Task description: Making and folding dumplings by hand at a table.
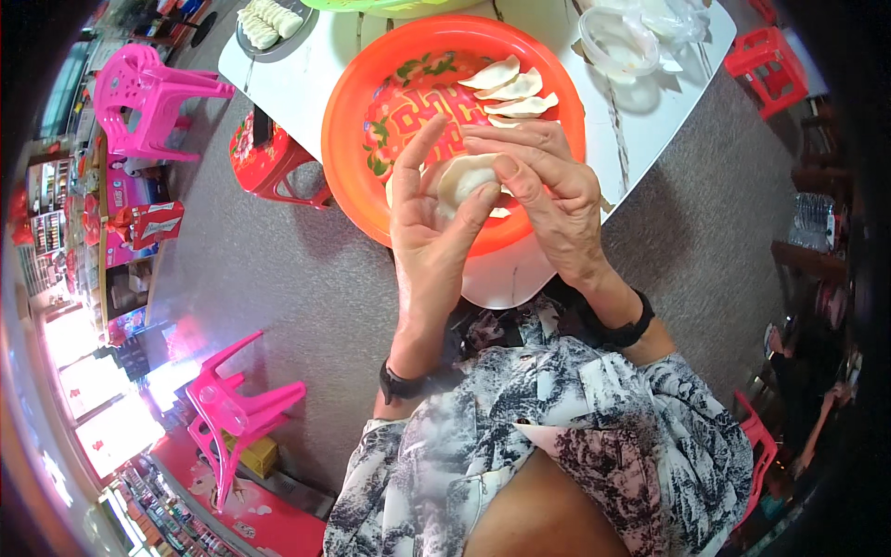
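Observation:
Over the near side of a big orange-red basin point(342, 111), both hands meet on one pale dumpling point(457, 178). My left hand point(419, 227) cradles it, thumb against its front and forefinger raised. With thumb and fingers my right hand point(561, 195) pinches the dumpling's right edge. Its wrapper looks folded over; whether the seam is sealed all round I cannot tell. Several finished dumplings point(512, 86) lie in a row along the basin's far right, curved edges side by side. More pale dough shows partly behind my hands.
The basin stands on a white marbled table point(640, 121). A plate of white dumplings point(269, 23) sits far left, and a clear plastic tub point(617, 46) with bags far right. A red stool point(260, 153) and pink chairs point(148, 97) stand left; a red stool point(768, 70) stands far right.

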`<state>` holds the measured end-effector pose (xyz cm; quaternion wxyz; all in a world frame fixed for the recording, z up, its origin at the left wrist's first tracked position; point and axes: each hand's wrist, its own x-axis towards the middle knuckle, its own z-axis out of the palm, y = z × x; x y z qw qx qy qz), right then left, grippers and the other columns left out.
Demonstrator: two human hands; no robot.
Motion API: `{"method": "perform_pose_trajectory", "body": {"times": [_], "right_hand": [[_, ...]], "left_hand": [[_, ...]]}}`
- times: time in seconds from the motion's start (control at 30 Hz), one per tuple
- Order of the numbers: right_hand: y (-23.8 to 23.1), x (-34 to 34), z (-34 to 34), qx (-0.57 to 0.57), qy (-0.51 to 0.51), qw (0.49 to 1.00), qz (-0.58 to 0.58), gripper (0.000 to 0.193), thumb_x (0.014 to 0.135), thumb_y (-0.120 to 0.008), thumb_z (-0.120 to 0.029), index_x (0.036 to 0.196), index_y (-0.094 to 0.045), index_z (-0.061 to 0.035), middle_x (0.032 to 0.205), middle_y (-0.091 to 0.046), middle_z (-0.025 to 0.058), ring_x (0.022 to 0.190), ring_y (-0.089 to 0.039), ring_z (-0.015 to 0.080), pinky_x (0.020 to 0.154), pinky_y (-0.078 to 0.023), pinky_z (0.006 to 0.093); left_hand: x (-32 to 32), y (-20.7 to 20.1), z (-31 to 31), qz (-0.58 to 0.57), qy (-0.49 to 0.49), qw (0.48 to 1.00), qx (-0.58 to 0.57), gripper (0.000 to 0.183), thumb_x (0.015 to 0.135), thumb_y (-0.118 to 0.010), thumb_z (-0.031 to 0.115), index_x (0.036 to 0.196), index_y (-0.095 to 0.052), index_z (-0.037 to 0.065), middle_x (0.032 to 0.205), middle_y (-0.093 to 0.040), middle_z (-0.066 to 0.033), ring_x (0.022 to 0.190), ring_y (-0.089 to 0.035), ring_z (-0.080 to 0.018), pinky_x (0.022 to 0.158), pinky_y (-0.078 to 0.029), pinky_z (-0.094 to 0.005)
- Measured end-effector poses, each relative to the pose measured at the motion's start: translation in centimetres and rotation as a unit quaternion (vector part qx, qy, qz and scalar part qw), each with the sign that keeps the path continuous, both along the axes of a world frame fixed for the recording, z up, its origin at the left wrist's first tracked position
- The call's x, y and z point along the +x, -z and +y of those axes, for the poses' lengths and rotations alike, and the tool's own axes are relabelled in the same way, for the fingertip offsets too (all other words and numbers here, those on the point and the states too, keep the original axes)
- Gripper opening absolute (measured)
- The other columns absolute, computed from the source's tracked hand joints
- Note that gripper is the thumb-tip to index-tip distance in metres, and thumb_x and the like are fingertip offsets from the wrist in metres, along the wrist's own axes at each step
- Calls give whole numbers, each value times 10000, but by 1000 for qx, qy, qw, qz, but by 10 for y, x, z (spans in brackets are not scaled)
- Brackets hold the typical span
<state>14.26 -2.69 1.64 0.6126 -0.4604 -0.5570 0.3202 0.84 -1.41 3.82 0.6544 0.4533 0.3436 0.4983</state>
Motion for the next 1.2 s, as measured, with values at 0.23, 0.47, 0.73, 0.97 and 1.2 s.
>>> {"method": "perform_pose_trajectory", "body": {"times": [0.23, 0.47, 0.73, 0.97, 1.2], "right_hand": [[-2, 1, -4, -15, -51, 997, 52, 354, 908, -634, -261, 1216, -649, -86, 1288, -597, 70, 1175, -467, 215, 1037, -351, 344], [-7, 6, -2, -3, -88, 995, -39, 340, 970, -533, -313, 1181, -672, -86, 1248, -621, 76, 1221, -453, 208, 1038, -338, 372], [-3, 7, -4, -38, -109, 993, 18, 344, 980, -518, -313, 1175, -673, -76, 1205, -652, 76, 1184, -482, 184, 1013, -365, 348], [2, 14, 8, -7, -114, 993, -25, 334, 939, -587, -289, 1195, -666, -89, 1210, -652, 69, 1158, -499, 194, 1021, -360, 354], [4, 15, 8, -15, -107, 993, -39, 315, 923, -610, -271, 1173, -681, -93, 1184, -667, 54, 1096, -525, 207, 1017, -364, 353]], "left_hand": [[-8, -5, 1, -18, 54, 998, -8, 730, 828, -661, -42, 1447, -283, 46, 1206, -573, -145, 1098, -591, -204, 966, -479, -319], [-10, -16, 2, 33, 81, 996, 30, 770, 800, -674, -52, 1450, -277, 53, 1216, -571, -151, 1127, -574, -207, 964, -479, -324], [-13, -3, 3, 36, 54, 997, 31, 737, 798, -682, -66, 1431, -326, 58, 1179, -592, -128, 1098, -591, -177, 936, -494, -299], [-16, -10, 8, 63, 46, 995, 60, 727, 793, -690, -59, 1431, -354, 31, 1101, -641, -120, 1046, -614, -183, 891, -493, -301], [-17, -10, 15, 77, 75, 993, 50, 718, 807, -689, -44, 1431, -348, 51, 1106, -625, -108, 1017, -618, -162, 834, -526, -275]]}}
